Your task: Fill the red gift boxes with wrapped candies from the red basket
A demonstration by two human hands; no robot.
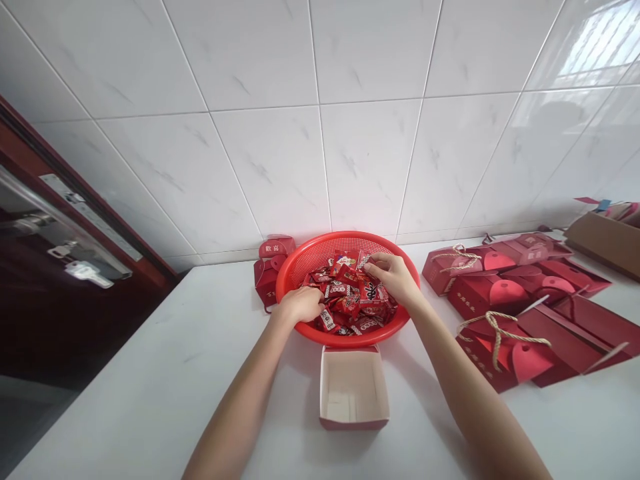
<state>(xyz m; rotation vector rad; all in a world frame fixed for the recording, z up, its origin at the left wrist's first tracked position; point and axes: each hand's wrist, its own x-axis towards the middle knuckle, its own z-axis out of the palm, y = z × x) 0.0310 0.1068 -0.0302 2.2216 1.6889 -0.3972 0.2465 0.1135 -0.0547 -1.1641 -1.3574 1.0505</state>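
Note:
A red plastic basket (pixel 345 341) with a perforated wall holds a heap of small red wrapped candies (pixel 345 303). At the left side of the heap, my left hand (pixel 303 305) reaches in with its fingers curled; their tips are partly hidden, and I cannot make out what is in them. On the right, my right hand (pixel 395 275) is over the far part of the heap, thumb and fingers pinching a pale pink candy wrapper (pixel 364 259). Just in front of the basket stands an open small box (pixel 354 385) with a cream inside, nothing in it.
Several red gift boxes (pixel 500 283), some with rope handles, stand at the right. Another red box (pixel 273 267) is behind the basket's left side. A brown carton (pixel 607 240) sits at the far right. Tiled wall (pixel 265 167) backs the white table (pixel 210 373); a door with keys (pixel 90 273) is left.

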